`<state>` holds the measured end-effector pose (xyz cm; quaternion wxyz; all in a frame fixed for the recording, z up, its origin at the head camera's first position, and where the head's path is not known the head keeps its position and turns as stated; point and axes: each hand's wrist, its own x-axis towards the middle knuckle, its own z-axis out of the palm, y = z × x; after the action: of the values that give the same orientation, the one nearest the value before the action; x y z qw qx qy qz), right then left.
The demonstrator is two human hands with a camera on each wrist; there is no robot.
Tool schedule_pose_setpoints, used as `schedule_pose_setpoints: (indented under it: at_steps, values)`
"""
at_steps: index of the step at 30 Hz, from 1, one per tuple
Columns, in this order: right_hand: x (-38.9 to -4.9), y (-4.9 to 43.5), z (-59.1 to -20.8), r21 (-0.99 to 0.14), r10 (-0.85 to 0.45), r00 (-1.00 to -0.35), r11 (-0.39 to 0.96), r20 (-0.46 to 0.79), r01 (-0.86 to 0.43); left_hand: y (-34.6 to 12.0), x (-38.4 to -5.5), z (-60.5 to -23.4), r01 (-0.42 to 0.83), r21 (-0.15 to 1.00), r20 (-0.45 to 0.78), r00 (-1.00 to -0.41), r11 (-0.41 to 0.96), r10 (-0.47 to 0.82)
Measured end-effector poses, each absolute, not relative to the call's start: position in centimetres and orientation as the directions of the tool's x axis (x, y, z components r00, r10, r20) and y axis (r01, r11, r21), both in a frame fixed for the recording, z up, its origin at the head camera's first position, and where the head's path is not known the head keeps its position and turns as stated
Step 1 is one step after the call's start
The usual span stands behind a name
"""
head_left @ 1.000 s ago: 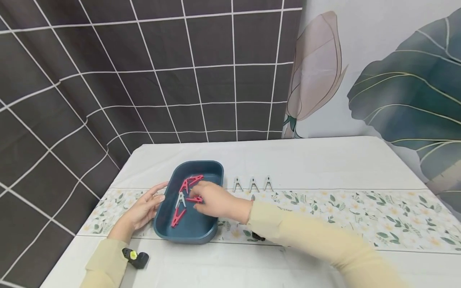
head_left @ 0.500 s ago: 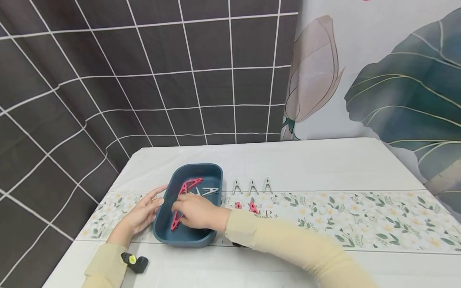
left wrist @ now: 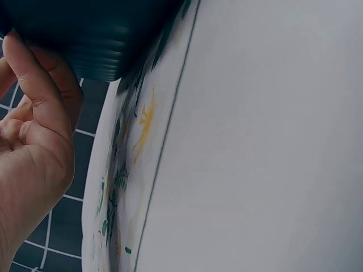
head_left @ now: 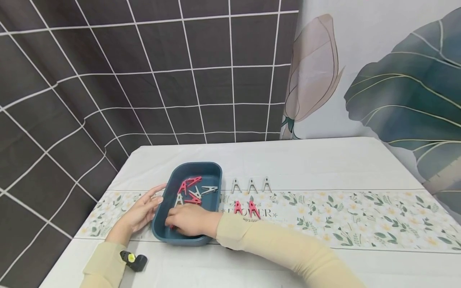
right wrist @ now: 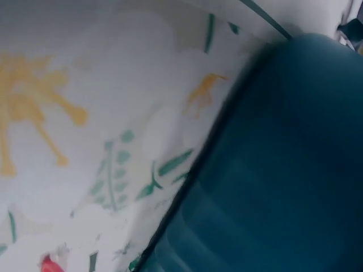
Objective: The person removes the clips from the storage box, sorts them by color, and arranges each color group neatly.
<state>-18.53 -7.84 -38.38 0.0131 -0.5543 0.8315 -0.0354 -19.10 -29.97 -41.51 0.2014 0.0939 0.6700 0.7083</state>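
A dark blue rectangular bin (head_left: 216,176) stands on the table with red and white clothespins inside. Inside its near part is my right hand (head_left: 191,219), fingers curled down over a red clothespin (head_left: 174,227), mostly hidden beneath them. Just beyond lie a white clothespin (head_left: 179,200) and a red clothespin (head_left: 194,198), with more red and white ones farther back. My left hand (head_left: 142,212) rests against the bin's left wall with fingers extended; the left wrist view shows its fingertips (left wrist: 17,51) touching the wall. Only the bin's outer side (right wrist: 272,170) shows in the right wrist view, not the hand.
Right of the bin, three white clothespins (head_left: 251,185) stand in a row. In front of them are two red clothespins (head_left: 253,210). A white cloth with a floral band (head_left: 342,216) covers the table. Dark gridded fabric (head_left: 216,84) hangs behind.
My right hand has moved toward the near end of the bin, uncovering clothespins in its middle. Its arm has drawn back from over the two red clothespins on the table. The left hand stays put.
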Motion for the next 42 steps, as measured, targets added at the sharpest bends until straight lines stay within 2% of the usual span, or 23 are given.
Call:
schedule_pose_setpoints:
  at_steps: [10, 16, 34, 42]
  values:
    - [-18.41, -7.98, -39.14, -0.061, -0.939, -0.343, 0.344, -0.024, -0.937, -30.01, -19.22, -41.58, -0.164, 0.985, -0.129, -0.894, -0.045, 0.429]
    - [-18.47, -8.10, -39.42, -0.072, -0.931, -0.364, 0.366, -0.029, -0.928, -29.91, -19.11, -41.47, -0.164, 0.986, -0.133, -0.896, -0.036, 0.424]
    - [-18.34, -7.99, -39.17, 0.132, -0.925, -0.379, 0.376, 0.007, -0.917, -29.85, -19.04, -41.43, -0.156, 0.986, -0.117, -0.903, -0.061, 0.414]
    - [-18.31, -7.81, -38.81, 0.121, -0.927, -0.373, 0.373, 0.022, -0.920, -29.77, -19.03, -41.45, -0.157, 0.987, -0.127, -0.907, -0.043, 0.402]
